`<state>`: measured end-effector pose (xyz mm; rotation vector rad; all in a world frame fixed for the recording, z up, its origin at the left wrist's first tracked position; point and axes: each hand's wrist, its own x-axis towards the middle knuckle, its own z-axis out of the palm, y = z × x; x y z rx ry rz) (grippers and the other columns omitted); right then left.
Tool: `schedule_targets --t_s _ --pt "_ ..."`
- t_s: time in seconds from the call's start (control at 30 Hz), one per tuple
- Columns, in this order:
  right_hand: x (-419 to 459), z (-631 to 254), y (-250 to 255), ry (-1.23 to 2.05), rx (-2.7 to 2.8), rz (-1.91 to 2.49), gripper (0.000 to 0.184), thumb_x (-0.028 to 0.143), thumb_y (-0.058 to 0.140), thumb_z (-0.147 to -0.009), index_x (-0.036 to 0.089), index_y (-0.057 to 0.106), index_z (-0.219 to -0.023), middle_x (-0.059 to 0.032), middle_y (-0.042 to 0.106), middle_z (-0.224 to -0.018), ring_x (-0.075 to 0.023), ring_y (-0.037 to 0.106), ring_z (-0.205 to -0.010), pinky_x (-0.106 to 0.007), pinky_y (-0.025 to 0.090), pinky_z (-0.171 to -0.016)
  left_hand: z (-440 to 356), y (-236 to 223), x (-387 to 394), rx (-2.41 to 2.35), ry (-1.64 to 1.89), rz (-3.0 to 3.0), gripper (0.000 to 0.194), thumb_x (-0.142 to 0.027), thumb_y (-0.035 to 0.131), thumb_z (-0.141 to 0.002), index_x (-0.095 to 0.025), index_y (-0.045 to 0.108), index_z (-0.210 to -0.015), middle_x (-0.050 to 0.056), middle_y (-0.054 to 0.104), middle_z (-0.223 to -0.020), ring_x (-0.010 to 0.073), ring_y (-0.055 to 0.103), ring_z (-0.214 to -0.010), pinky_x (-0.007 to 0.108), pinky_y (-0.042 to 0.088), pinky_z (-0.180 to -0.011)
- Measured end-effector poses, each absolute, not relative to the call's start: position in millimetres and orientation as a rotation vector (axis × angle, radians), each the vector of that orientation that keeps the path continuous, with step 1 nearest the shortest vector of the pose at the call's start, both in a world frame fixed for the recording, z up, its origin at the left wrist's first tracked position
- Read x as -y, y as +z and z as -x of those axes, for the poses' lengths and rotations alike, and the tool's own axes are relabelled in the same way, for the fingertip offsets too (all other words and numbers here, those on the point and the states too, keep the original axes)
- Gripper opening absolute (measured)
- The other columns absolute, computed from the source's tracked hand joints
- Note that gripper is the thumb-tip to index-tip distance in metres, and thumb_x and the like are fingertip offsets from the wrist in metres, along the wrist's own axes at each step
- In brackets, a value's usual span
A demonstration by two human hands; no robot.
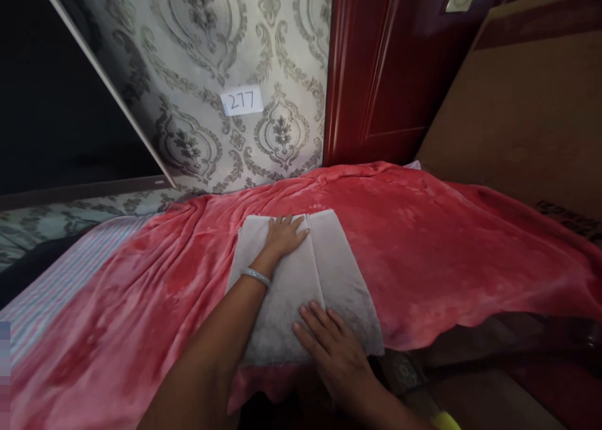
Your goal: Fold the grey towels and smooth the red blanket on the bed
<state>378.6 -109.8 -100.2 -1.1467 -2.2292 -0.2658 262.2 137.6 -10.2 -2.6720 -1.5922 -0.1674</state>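
A light grey piece of cloth (277, 317) lies flat on a red plush blanket (423, 254), with a seam or fold line running down it from far edge to near edge. Near its far edge my left hand (285, 234) rests palm down, fingers spread, a bracelet (255, 276) on the wrist. Lower down, my right hand (332, 342) lies flat on the cloth close to its near edge, fingers stretched out along the line. Neither hand grips anything.
Behind the blanket stands a patterned wall with a paper label (241, 100) reading 277. A dark screen (70, 104) is at left, a red door (376, 66) at centre right, a large cardboard box (527, 110) at right. Striped fabric (89, 261) shows at left.
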Motion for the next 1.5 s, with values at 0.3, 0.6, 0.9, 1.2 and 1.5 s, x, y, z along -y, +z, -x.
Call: schedule_targets --t_s 0.3,0.6,0.9,1.2,1.5 --pt "107 -375 -104 -0.343 2.184 1.136 0.088 -0.005 0.04 -0.068 0.021 0.044 -0.151 -0.0067 0.038 -0.158 -0.0266 0.027 -0.149 -0.05 0.044 -0.112 -261 -9 -134 1.644 -0.124 2.67 0.064 -0.061 0.026 -0.098 -0.031 0.039 -0.153 0.01 0.037 -0.16 0.0339 0.031 -0.148 0.059 0.02 -0.119" --pt "103 -375 -104 -0.457 2.164 1.055 0.081 -0.005 0.037 -0.072 0.019 0.048 -0.148 -0.0083 0.045 -0.154 -0.0255 0.032 -0.147 -0.048 0.049 -0.106 -257 1 -133 1.688 -0.055 2.712 0.068 -0.062 0.027 -0.097 -0.029 0.03 -0.157 0.01 0.03 -0.164 0.0288 0.024 -0.152 0.057 0.018 -0.121" --pt "103 -374 -104 -0.442 2.155 1.063 0.081 -0.005 0.038 -0.072 0.019 0.048 -0.148 -0.0075 0.045 -0.154 -0.0252 0.032 -0.147 -0.048 0.048 -0.107 -219 13 -114 1.711 -0.025 2.671 0.067 -0.058 0.031 -0.097 -0.024 0.034 -0.155 0.014 0.028 -0.164 0.027 0.02 -0.153 0.054 0.011 -0.123" --pt "105 -374 -103 -0.43 2.158 1.072 0.083 -0.007 0.036 -0.071 0.021 0.048 -0.148 -0.0057 0.044 -0.155 -0.0231 0.027 -0.149 -0.045 0.044 -0.109 -184 -4 -118 1.888 -0.109 2.566 0.072 -0.066 0.027 -0.096 -0.028 0.031 -0.157 0.011 0.021 -0.167 0.0336 0.017 -0.153 0.058 0.023 -0.12" --pt "107 -376 -105 -0.337 2.203 1.116 0.085 -0.008 0.037 -0.072 0.021 0.043 -0.152 -0.0064 0.04 -0.157 -0.0238 0.023 -0.151 -0.048 0.04 -0.113 -189 -4 -108 1.712 -0.229 2.497 0.06 -0.053 0.032 -0.1 -0.022 0.043 -0.15 0.015 0.041 -0.157 0.0334 0.031 -0.147 0.06 0.022 -0.118"
